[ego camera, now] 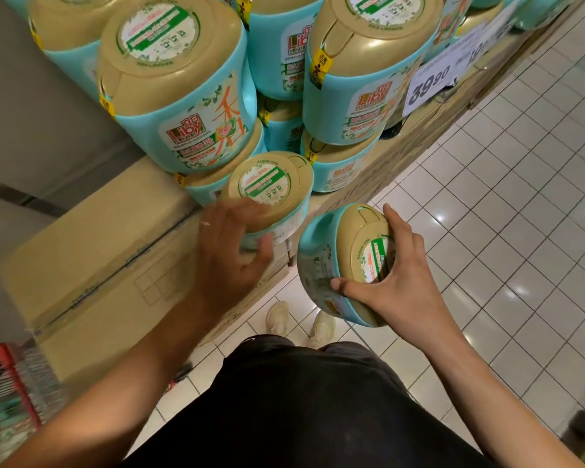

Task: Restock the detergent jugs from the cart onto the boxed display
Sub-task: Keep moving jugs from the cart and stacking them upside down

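Detergent jugs (352, 96) are recorded stacked in tiers on the boxed display, with teal bodies and tan caps, the upper ones seated on the caps of the lower ones. Two more are in hand at the front edge.

Far left: cart (4, 376), red frame, wire sides, blurred. Its load cannot be made out.

Left of centre: cardboard box (98, 251), part of the display base, with a taped seam along the top.

Left hand (230, 251): fingers are spread over the cap and the thumb is curled round the side of the front jug (271, 184). The jug is grasped at the very lip of the box, close against the bottom tier. The hand is motion-blurred. The jug's base is hidden, so full seating on the cardboard cannot be confirmed. If it is let go too near the edge, a tip toward the shoes (277, 317) is judged possible. A hard shove inward could be passed to the stack, and the large upper jug (176, 79) just above and behind could be unseated.

Right hand (395, 275): thumb and fingers are clamped across the cap end of the second jug (318, 265). The jug is held tilted in the air, clear of the box, above the tiled floor (487, 204). The whole weight is carried by a span grip, with no handle used, so a slip on the smooth plastic is judged the chief hazard. With both hands occupied, a falling jug could not be caught.

Far right: price card (429, 82) at the display front. It could be knocked if the second jug is swung in from that side.
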`<act>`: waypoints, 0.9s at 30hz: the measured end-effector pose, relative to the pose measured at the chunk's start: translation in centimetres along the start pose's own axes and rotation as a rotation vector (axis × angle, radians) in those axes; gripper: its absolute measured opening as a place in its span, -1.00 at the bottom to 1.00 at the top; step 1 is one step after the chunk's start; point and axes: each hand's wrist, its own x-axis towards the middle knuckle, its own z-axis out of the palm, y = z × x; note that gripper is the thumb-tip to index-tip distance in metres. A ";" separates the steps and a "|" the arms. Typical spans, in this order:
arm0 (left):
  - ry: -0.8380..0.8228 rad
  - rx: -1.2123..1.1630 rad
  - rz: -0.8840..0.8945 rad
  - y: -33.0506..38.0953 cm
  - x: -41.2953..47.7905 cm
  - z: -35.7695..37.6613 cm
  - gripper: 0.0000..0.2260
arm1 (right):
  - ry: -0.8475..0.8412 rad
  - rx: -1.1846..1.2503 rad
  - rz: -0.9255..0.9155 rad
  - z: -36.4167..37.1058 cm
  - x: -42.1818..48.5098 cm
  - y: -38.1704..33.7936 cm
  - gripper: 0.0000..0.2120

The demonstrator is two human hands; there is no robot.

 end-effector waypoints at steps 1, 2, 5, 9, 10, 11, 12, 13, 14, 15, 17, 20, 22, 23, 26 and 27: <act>-0.041 -0.032 0.038 0.5 -1.3 0.3 -0.64 | -0.013 0.041 0.001 -0.7 -0.1 -0.6 0.24; -0.095 -0.059 0.077 0.9 -2.6 0.7 -0.53 | -0.023 0.097 0.004 -1.5 -0.2 -1.3 0.24; -0.160 -0.002 0.171 1.7 -5.4 2.2 -0.12 | -0.054 0.282 -0.023 -3.6 -0.8 -4.0 0.20; 0.117 0.147 0.176 2.2 -4.3 3.8 0.00 | -0.059 0.421 -0.095 -3.8 -1.5 -7.5 0.17; 0.149 0.140 0.179 2.0 -3.7 3.7 0.02 | -0.044 0.406 -0.115 -3.6 -1.5 -8.3 0.17; 0.148 0.090 0.180 1.5 -3.1 3.4 0.06 | -0.033 0.394 -0.133 -3.5 -1.5 -9.0 0.14; 0.126 0.008 0.171 0.8 -2.6 2.8 0.11 | -0.028 0.392 -0.151 -3.4 -1.4 -9.6 0.06; 0.094 -0.074 0.151 0.1 -2.2 2.0 0.16 | -0.034 0.390 -0.176 -3.2 -1.2 -10.2 -0.04; 0.064 -0.154 0.122 -0.5 -1.8 1.1 0.19 | -0.042 0.384 -0.205 -2.9 -1.0 -10.7 -0.12; 0.035 -0.233 0.082 -0.9 -1.5 0.3 0.21 | -0.043 0.383 -0.233 -2.4 -0.9 -11.1 -0.15; -0.037 -0.393 -0.060 -1.6 -1.0 -0.9 0.21 | -0.030 0.408 -0.293 -1.0 -0.7 -11.4 -0.13; -0.188 -0.535 -0.395 -2.5 -0.3 -2.0 0.18 | -0.043 0.466 -0.412 1.5 -0.2 -10.8 0.03; -0.188 -0.490 -0.457 -3.3 -0.1 -2.5 0.18 | -0.037 0.413 -0.483 3.2 0.6 -9.4 0.08; -0.178 -0.467 -0.435 -4.1 -0.2 -2.5 0.17 | -0.022 0.374 -0.512 4.0 1.2 -8.7 0.11; -0.182 -0.426 -0.422 -5.6 -0.1 -2.5 0.12 | 0.037 0.321 -0.542 6.6 3.1 -6.2 0.18; -0.178 -0.408 -0.424 -5.9 -0.1 -2.4 0.08 | 0.062 0.307 -0.545 7.4 3.6 -5.5 0.19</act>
